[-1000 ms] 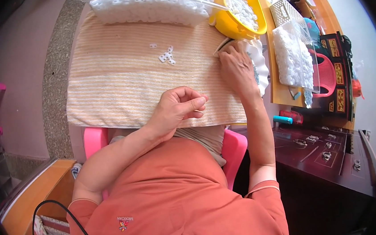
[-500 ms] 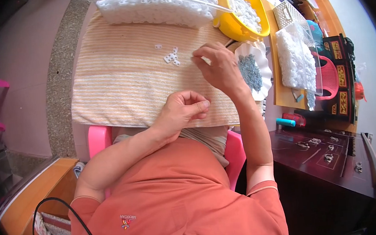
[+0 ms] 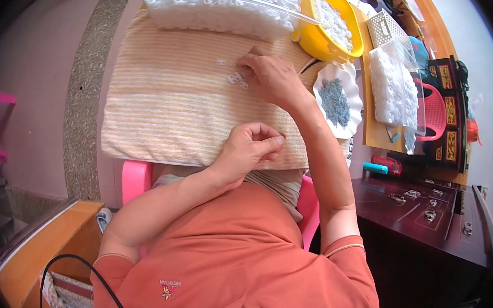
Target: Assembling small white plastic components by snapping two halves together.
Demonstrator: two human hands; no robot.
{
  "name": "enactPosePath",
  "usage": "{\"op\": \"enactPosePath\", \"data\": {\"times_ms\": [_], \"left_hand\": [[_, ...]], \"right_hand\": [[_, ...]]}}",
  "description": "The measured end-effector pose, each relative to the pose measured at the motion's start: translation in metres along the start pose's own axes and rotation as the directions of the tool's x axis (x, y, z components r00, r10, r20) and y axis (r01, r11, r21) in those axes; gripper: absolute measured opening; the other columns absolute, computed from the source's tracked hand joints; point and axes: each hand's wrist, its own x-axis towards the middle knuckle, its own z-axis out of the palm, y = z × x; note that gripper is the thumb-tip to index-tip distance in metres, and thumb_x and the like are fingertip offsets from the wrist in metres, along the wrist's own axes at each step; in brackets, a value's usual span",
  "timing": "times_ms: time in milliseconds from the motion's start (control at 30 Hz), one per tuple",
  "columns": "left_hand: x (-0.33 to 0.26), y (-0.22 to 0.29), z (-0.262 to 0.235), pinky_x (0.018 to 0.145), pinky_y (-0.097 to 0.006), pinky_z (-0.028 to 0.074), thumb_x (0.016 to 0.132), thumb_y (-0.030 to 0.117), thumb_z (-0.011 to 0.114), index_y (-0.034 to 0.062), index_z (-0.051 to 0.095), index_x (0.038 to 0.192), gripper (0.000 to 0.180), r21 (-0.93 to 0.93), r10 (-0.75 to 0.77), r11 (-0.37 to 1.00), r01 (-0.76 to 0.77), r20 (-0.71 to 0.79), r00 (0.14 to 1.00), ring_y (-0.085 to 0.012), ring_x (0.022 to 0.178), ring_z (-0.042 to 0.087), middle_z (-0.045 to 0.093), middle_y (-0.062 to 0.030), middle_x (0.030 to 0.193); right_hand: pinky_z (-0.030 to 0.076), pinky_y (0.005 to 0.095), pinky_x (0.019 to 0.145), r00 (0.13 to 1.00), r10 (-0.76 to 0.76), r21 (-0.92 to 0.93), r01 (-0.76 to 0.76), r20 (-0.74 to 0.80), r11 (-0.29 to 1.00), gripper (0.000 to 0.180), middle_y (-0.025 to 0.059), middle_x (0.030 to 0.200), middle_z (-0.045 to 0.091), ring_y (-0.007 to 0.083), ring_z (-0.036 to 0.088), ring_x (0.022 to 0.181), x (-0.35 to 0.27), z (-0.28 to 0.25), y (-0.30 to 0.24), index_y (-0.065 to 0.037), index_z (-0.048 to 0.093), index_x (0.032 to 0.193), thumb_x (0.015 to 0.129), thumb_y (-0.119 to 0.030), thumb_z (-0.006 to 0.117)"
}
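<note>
Over the near edge of the striped cloth (image 3: 166, 111), my left hand (image 3: 252, 149) is closed, thumb and forefinger pressed together. What the pinch holds, if anything, is too small to make out. Farther up the cloth, my right hand (image 3: 274, 80) reaches in with bent fingers that look apart. Its fingertips are right beside a small cluster of white plastic pieces (image 3: 234, 79) with holes, and it partly covers them. A single white piece (image 3: 221, 62) lies just beyond the cluster.
A clear bin (image 3: 222, 9) full of white pieces stands at the far edge, beside a yellow basin (image 3: 331, 44) of similar pieces. To the right, a fluted white dish (image 3: 355, 106) holds small grey parts (image 3: 334, 100). Another clear box (image 3: 393, 85) of white pieces stands beyond it.
My right hand has moved left and slightly down to the white cluster, its fingers now beside the pieces. My left hand keeps its pinch. The whole view has shifted a little.
</note>
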Motion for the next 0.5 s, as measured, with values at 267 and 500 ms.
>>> {"op": "enactPosePath", "data": {"times_ms": [267,500], "left_hand": [[0.001,0.0,0.001,0.067,-0.021,0.052,0.089,0.008,0.065,-0.001,0.063,0.096,0.012,-0.017,0.054,0.998,-0.054,-0.008,0.998,-0.0085,0.072,0.06,0.063,-0.004,0.086],[0.002,-0.001,0.004,0.068,-0.022,0.053,0.089,0.007,0.065,-0.0021,0.063,0.097,0.013,-0.013,0.061,0.998,-0.061,0.0,0.998,-0.0095,0.073,0.06,0.063,-0.0052,0.087]], "right_hand": [[0.048,0.045,0.076,0.991,-0.08,0.036,0.076,0.107,0.996,0.022,0.0165,0.092,0.065,0.0368,0.062,0.087,-0.005,-0.007,0.003,-0.004,0.066,0.1,0.086,-0.02,0.059],[0.048,0.0431,0.077,0.996,-0.085,0.047,0.084,0.018,0.995,0.03,0.0158,0.096,0.064,0.0349,0.062,0.089,-0.011,-0.004,-0.007,-0.004,0.066,0.103,0.084,-0.028,0.064]]}}
